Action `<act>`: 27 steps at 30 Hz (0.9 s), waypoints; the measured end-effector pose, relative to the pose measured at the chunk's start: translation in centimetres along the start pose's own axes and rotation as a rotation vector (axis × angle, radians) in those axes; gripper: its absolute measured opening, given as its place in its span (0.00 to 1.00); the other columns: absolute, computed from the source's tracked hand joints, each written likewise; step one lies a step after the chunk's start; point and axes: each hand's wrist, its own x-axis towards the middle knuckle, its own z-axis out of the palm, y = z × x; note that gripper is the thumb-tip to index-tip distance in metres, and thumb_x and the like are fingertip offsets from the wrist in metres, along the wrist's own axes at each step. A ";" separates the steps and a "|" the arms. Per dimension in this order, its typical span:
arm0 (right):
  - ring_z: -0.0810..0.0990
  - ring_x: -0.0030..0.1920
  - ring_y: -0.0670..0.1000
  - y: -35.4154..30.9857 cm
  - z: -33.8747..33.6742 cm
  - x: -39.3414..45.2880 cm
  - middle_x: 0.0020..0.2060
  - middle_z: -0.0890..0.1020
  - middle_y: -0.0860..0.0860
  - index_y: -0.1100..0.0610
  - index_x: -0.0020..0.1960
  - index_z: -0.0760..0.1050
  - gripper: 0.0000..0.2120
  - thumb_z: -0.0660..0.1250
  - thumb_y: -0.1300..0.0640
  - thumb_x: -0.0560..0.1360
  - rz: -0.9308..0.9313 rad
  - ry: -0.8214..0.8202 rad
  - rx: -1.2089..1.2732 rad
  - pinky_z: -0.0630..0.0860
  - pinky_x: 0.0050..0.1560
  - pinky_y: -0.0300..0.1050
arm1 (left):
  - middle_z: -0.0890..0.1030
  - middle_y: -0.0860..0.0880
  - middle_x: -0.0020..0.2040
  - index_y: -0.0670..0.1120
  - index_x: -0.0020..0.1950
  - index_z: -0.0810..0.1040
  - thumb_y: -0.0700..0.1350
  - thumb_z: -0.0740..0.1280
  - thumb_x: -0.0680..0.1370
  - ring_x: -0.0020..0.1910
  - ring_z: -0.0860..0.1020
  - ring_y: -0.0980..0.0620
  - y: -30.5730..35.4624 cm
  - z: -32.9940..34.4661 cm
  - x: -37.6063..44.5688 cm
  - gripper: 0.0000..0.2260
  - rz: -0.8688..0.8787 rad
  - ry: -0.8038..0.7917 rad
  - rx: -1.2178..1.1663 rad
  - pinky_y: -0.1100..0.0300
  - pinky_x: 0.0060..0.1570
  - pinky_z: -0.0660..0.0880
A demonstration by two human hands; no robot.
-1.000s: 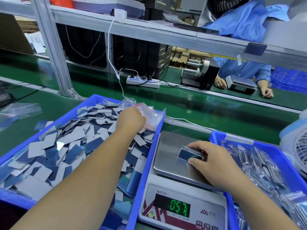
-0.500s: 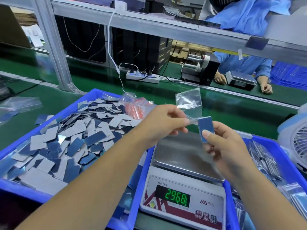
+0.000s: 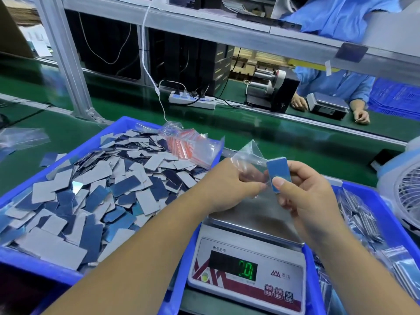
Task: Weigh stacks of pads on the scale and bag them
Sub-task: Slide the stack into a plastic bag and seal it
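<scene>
Since half a second ago both hands are closing together above the scale pan, and the readout is dropping from a large figure to near zero. Left hand (image 3: 229,183) is pinching a small clear bag (image 3: 246,159) by its mouth, the bag's body trailing up toward 12 o'clock. Right hand (image 3: 304,189) is gripping a blue stack of pads (image 3: 279,172) between thumb and curled fingers, long axis running roughly 11 to 5 o'clock, its lower end touching the bag mouth at the stack's 9 o'clock. Right hand is carrying the load; insertion looks to be the step underway. Scale (image 3: 250,258) is sitting on the desk at 6 o'clock, pan bare. Left blue bin (image 3: 27,264) at 9 o'clock is holding loose grey and blue pads, plus a packet of red-striped empty bags (image 3: 188,145) at its far corner. Right blue bin (image 3: 381,208) at 3 o'clock is holding filled bags.
</scene>
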 end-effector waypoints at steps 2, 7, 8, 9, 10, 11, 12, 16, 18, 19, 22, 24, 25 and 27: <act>0.70 0.28 0.45 0.0 -0.1 0.0 0.41 0.83 0.51 0.56 0.53 0.79 0.12 0.68 0.69 0.74 -0.024 -0.018 -0.030 0.68 0.28 0.35 | 0.83 0.57 0.34 0.56 0.39 0.83 0.45 0.74 0.76 0.34 0.79 0.62 0.1 0.1 0.1 0.07 -0.005 0.046 0.032 0.61 0.43 0.75; 0.80 0.35 0.43 0.1 -1.1 0.5 0.40 0.84 0.42 0.49 0.48 0.80 0.13 0.73 0.66 0.72 -0.089 0.024 -0.467 0.74 0.37 0.34 | 0.68 0.56 0.25 0.50 0.30 0.72 0.46 0.69 0.80 0.24 0.63 0.56 0.0 -0.5 0.1 0.18 -0.049 0.143 -0.233 0.64 0.26 0.60; 0.81 0.36 0.43 0.2 -1.3 0.6 0.40 0.84 0.40 0.48 0.47 0.79 0.12 0.75 0.64 0.71 -0.089 0.019 -0.625 0.74 0.40 0.35 | 0.65 0.54 0.26 0.49 0.31 0.70 0.47 0.68 0.81 0.25 0.59 0.55 0.0 -0.6 0.1 0.19 -0.071 0.160 -0.317 0.63 0.25 0.57; 0.80 0.38 0.40 0.4 -1.3 0.6 0.39 0.83 0.38 0.46 0.46 0.79 0.12 0.76 0.62 0.70 -0.096 -0.004 -0.783 0.73 0.42 0.33 | 0.63 0.53 0.27 0.49 0.30 0.70 0.48 0.68 0.81 0.25 0.57 0.54 0.1 -0.6 0.3 0.19 -0.101 0.184 -0.391 0.64 0.24 0.55; 0.79 0.40 0.37 0.5 -1.3 0.5 0.38 0.82 0.37 0.45 0.45 0.78 0.12 0.76 0.60 0.70 -0.107 -0.045 -0.913 0.70 0.43 0.28 | 0.63 0.53 0.26 0.50 0.29 0.69 0.50 0.69 0.81 0.24 0.56 0.55 0.1 -0.6 0.4 0.20 -0.129 0.215 -0.439 0.65 0.23 0.55; 0.77 0.42 0.34 0.7 -1.1 0.4 0.38 0.81 0.35 0.43 0.44 0.76 0.13 0.76 0.58 0.70 -0.114 -0.096 -1.005 0.67 0.43 0.24 | 0.64 0.53 0.25 0.51 0.27 0.69 0.51 0.69 0.80 0.23 0.57 0.55 0.0 -0.6 0.4 0.22 -0.145 0.242 -0.455 0.66 0.22 0.55; 0.76 0.43 0.31 0.8 -1.0 0.3 0.39 0.80 0.34 0.41 0.45 0.75 0.14 0.76 0.57 0.70 -0.111 -0.141 -1.061 0.66 0.43 0.23 | 0.65 0.54 0.24 0.50 0.26 0.70 0.51 0.70 0.80 0.22 0.58 0.56 -0.1 -0.6 0.5 0.22 -0.145 0.251 -0.450 0.66 0.22 0.56; 0.75 0.45 0.40 1.1 -0.8 0.3 0.43 0.78 0.35 0.44 0.53 0.79 0.12 0.74 0.55 0.72 -0.128 -0.158 -1.158 0.65 0.45 0.31 | 0.71 0.53 0.28 0.46 0.38 0.80 0.48 0.72 0.73 0.24 0.62 0.57 -0.1 -0.5 0.1 0.07 -0.090 0.132 -0.464 0.67 0.23 0.59; 0.74 0.45 0.42 1.2 -0.8 0.4 0.43 0.77 0.37 0.46 0.54 0.80 0.12 0.74 0.55 0.72 -0.150 -0.151 -1.186 0.64 0.45 0.32 | 0.72 0.53 0.29 0.48 0.38 0.82 0.45 0.72 0.74 0.25 0.63 0.57 -0.2 -0.5 0.1 0.05 -0.081 0.116 -0.487 0.66 0.24 0.60; 0.74 0.44 0.41 1.1 -0.7 0.3 0.43 0.77 0.37 0.46 0.53 0.80 0.12 0.74 0.55 0.72 -0.152 -0.151 -1.181 0.64 0.43 0.29 | 0.73 0.53 0.29 0.49 0.37 0.82 0.43 0.72 0.76 0.25 0.63 0.57 -0.3 -0.5 0.1 0.08 -0.076 0.122 -0.488 0.66 0.24 0.60; 0.77 0.42 0.35 1.0 -0.9 0.3 0.38 0.81 0.35 0.41 0.46 0.80 0.11 0.75 0.57 0.70 -0.123 -0.131 -1.065 0.67 0.43 0.23 | 0.74 0.53 0.28 0.49 0.35 0.83 0.42 0.72 0.78 0.24 0.65 0.57 -0.6 -0.7 0.2 0.11 -0.082 0.141 -0.451 0.67 0.23 0.60; 0.78 0.40 0.35 1.0 -1.1 0.4 0.37 0.83 0.36 0.41 0.43 0.79 0.13 0.76 0.59 0.70 -0.104 -0.081 -0.928 0.69 0.40 0.26 | 0.74 0.53 0.28 0.49 0.37 0.83 0.45 0.72 0.77 0.24 0.65 0.57 -0.8 -0.8 0.2 0.09 -0.079 0.156 -0.403 0.67 0.24 0.61; 0.79 0.38 0.37 0.9 -1.2 0.3 0.37 0.83 0.36 0.42 0.43 0.80 0.12 0.76 0.59 0.70 -0.094 -0.058 -0.846 0.70 0.40 0.29 | 0.73 0.53 0.28 0.50 0.34 0.81 0.48 0.72 0.76 0.24 0.65 0.57 -0.8 -0.8 0.1 0.10 -0.073 0.160 -0.368 0.66 0.24 0.61; 0.81 0.38 0.42 0.5 -1.2 0.2 0.39 0.85 0.40 0.44 0.46 0.82 0.12 0.76 0.61 0.71 -0.082 -0.038 -0.652 0.74 0.42 0.38 | 0.70 0.52 0.27 0.50 0.30 0.76 0.57 0.71 0.73 0.23 0.62 0.56 -0.7 -0.6 0.1 0.16 -0.092 0.184 -0.308 0.63 0.26 0.60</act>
